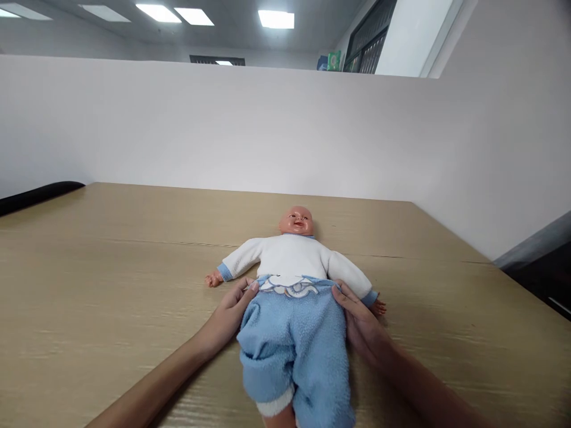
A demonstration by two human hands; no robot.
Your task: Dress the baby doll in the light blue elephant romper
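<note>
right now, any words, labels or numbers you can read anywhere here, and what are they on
None can be read.
Green packs beyond the partition: any print is too small and blurred.
Doll: the white patch at the waistband shows embroidered shapes, no letters I can make out.
Both hands, left and right, and the table carry no text.

Bare wooden table [111, 285] either side of the doll [292, 297], white partition [223, 125] walling off the far edge
</note>
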